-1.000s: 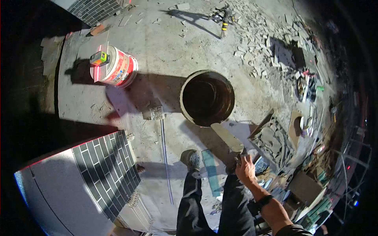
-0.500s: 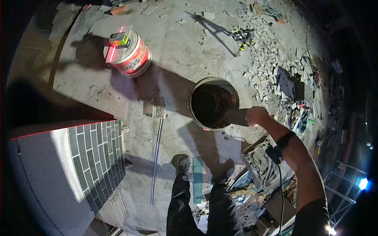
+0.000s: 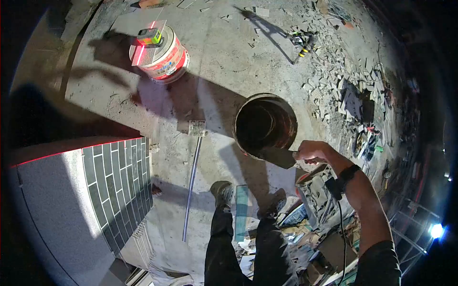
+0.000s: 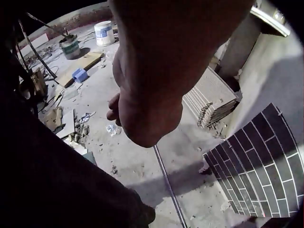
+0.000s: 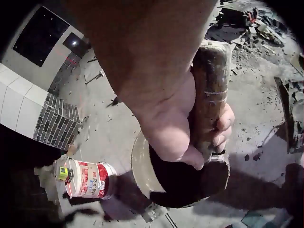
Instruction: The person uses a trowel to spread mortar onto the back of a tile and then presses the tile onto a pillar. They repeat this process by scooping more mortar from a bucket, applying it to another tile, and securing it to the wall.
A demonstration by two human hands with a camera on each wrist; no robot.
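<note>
My right hand [image 3: 312, 151] grips the wooden handle [image 5: 209, 90] of a trowel, its fingers wrapped round it. The flat trowel blade [image 3: 279, 158] lies across the near right rim of a deep round bucket [image 3: 235, 125], its far end reaching over the opening. Dark shadow hides most of the bucket's inside. My left hand [image 4: 147, 109] hangs down over the floor in the left wrist view, fingers loosely bent, with nothing seen in it. The head view does not show this hand.
A red and white pail [image 3: 164, 64] carries a laser level [image 3: 149, 36]. Dark tiles [image 3: 117, 186] face a low block on the left. On the floor lie a long metal strip [image 3: 192, 190], a greenish strip [image 3: 242, 209] and broken tile pieces [image 3: 329, 90]. A crumpled sack [image 3: 322, 195] stands at right.
My right hand has swung the trowel from beside my leg to the bucket. Since half a second ago, the blade has shifted from the bucket's right side to its near right rim.
</note>
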